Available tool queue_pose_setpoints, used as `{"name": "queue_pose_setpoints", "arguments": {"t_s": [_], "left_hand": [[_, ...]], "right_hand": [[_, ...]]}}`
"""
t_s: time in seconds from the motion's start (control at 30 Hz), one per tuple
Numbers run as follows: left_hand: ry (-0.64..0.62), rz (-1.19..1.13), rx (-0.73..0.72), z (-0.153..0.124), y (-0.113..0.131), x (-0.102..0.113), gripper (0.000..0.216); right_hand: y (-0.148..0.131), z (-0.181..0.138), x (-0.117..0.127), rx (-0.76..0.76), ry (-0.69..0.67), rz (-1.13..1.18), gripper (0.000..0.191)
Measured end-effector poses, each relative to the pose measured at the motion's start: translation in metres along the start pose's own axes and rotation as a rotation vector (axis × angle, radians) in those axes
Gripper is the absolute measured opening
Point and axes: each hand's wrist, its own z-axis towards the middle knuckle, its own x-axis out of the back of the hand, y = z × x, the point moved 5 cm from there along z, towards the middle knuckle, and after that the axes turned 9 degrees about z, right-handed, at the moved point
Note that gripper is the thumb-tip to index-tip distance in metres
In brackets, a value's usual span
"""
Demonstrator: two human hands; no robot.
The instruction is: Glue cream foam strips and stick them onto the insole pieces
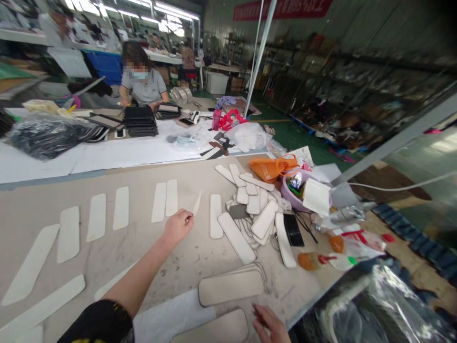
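Note:
My left hand [179, 225] reaches out over the table, thumb and fingers pinched on the lower end of a thin white piece [197, 202], seen nearly edge-on. Left of it lie two flat white strips [165, 200] side by side, and more white strips [97, 216] are spread farther left. At the bottom edge my right hand [268, 324] has its fingers apart and holds nothing. Close beside it is a rounded cream panel [221, 327], partly cut off by the frame. Just above lies a small stack of beige rounded panels [231, 287].
A loose heap of rounded panels [250, 209] covers the table's middle right. Beyond are an orange bag [271, 167], a purple basin [303, 202] and bottles [310, 260]. A masked person [143, 85] works across the table behind black stacked pieces [140, 121]. A metal pole [259, 52] rises behind.

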Motion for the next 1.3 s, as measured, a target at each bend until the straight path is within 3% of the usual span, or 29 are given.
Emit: {"name": "queue_pose_setpoints", "arguments": {"t_s": [0.07,0.17,0.3,0.43,0.6,0.83,1.03,1.3], "left_hand": [[0.018,-0.207,-0.008,-0.040,0.014,0.037,0.023],[-0.135,-0.439,0.037,-0.103,0.035,0.079,0.028],[-0.341,-0.607,0.074,-0.175,0.054,0.095,0.031],[-0.375,-0.696,0.219,-0.228,0.053,0.075,0.031],[-0.392,-0.742,0.447,-0.278,0.052,0.041,0.029],[-0.471,-0.645,0.764,-0.324,0.034,-0.030,0.035],[-0.554,-0.409,0.761,-0.333,0.008,-0.078,0.028],[-0.626,-0.180,0.675,-0.328,0.001,-0.090,0.024]], "right_hand": [[-0.014,0.003,0.007,-0.030,0.133,0.153,0.040],[-0.033,0.027,0.012,-0.122,0.210,0.437,0.052],[-0.049,0.053,0.010,-0.191,0.147,0.672,0.054],[-0.047,0.043,0.005,-0.199,-0.013,0.542,0.035],[-0.019,0.013,0.006,-0.218,-0.040,0.314,0.030],[0.033,-0.012,-0.022,-0.425,-0.139,0.118,0.024],[0.051,-0.010,-0.036,-0.525,-0.168,-0.010,0.028],[0.047,-0.003,-0.036,-0.502,-0.186,-0.208,0.028]]}}
